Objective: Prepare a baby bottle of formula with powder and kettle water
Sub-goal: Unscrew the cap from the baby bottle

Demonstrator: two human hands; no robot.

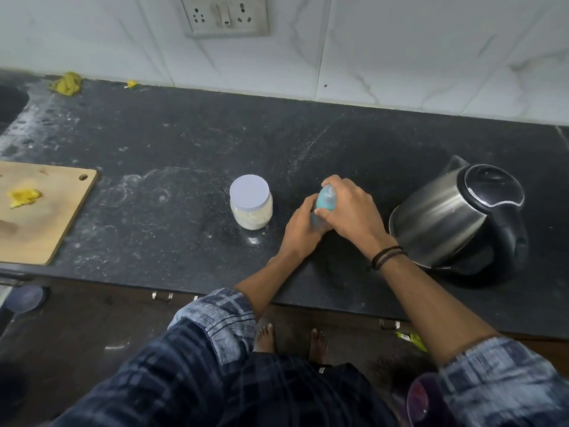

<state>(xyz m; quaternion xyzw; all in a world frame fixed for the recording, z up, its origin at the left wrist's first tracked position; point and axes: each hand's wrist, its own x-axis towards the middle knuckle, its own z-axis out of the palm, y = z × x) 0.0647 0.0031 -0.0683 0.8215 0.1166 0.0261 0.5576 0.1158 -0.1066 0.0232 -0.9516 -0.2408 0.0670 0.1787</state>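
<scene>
Nearest, both bare hands meet on a small blue translucent plastic baby bottle (324, 202) standing on the dark speckled stone counter (184, 143): the left hand (303, 226) is wrapped around its lower body and the right hand (349, 208) is clasped over its blue cap. Just left of the bottle stands a clear round jar of pale powder with a white lid (251, 202), closed, and to the right a steel electric kettle with black lid and handle (462, 220). Farther left lies a wooden chopping board (46, 217), and on the white tiled wall behind is a socket plate (224, 15).
</scene>
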